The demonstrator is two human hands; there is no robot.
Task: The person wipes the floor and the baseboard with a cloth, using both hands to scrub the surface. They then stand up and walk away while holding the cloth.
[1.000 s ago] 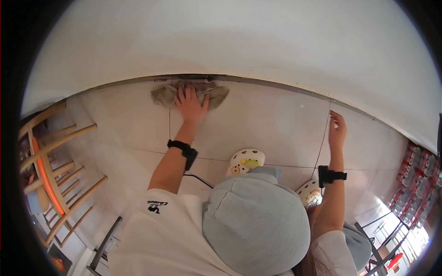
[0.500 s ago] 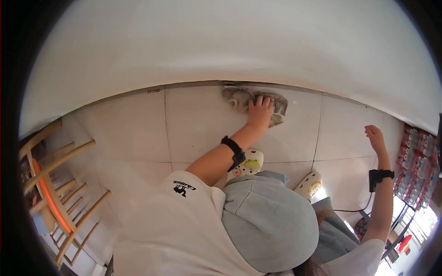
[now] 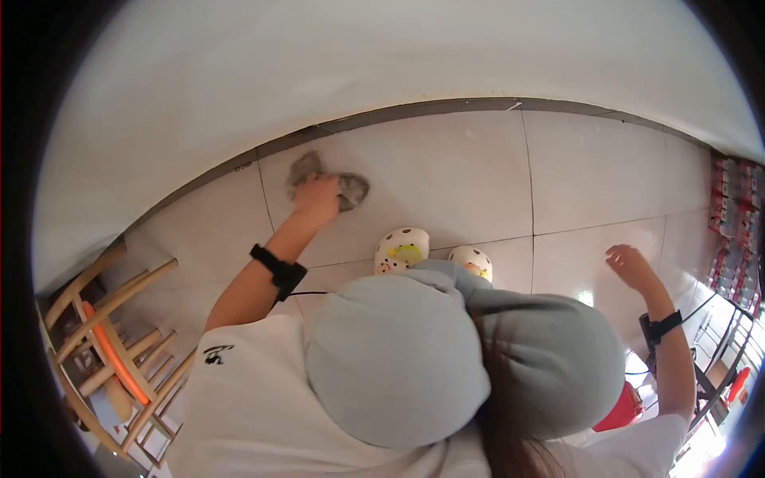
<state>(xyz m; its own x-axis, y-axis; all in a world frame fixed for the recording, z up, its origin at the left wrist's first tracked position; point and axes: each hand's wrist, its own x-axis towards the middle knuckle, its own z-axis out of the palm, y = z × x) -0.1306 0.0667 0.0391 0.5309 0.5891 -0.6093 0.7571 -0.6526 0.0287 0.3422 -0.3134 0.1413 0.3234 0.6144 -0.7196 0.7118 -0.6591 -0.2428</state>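
A grey, crumpled rag (image 3: 353, 190) lies on the pale floor tiles near the foot of the wall, slightly blurred. My left hand (image 3: 316, 199) grips it from above, with the cloth bunching out on both sides of the fingers. Off to the right, my right hand (image 3: 632, 267) hangs in the air above the floor, holding nothing, its fingers loosely bent and a little apart. Black bands circle both wrists.
A white wall (image 3: 382, 56) with a dark strip (image 3: 430, 109) along its base curves ahead. Wooden chair-like furniture (image 3: 111, 350) stands at left, red-patterned packages (image 3: 737, 215) at far right. My spotted clogs (image 3: 402, 248) are on the tiles between my hands.
My left hand has slid the rag leftward along the wall's base. My view and body have shifted, my feet now closer together. My right hand stays raised and without anything in it.
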